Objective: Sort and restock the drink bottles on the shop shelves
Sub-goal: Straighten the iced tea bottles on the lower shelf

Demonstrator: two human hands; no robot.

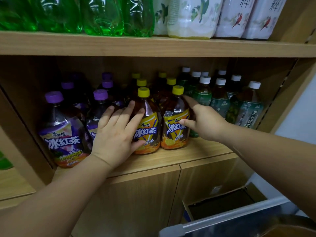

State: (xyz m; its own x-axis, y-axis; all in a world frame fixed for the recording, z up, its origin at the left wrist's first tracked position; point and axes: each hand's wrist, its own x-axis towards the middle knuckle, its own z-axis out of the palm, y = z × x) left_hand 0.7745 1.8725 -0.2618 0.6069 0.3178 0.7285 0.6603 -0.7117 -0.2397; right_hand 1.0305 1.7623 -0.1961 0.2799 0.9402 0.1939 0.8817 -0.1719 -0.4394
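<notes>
Left hand (118, 134) fingers (136, 117) against yellow-capped bottle (147, 127)

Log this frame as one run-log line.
left hand: flat on left yellow-cap bottle | right hand: touching right yellow-cap bottle | both upright, front of shelf

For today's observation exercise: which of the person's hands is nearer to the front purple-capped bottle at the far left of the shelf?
Left. The left hand rests on the second purple-capped bottle, beside the front purple-capped bottle. The right hand is farther right, at a yellow-capped bottle.
</notes>
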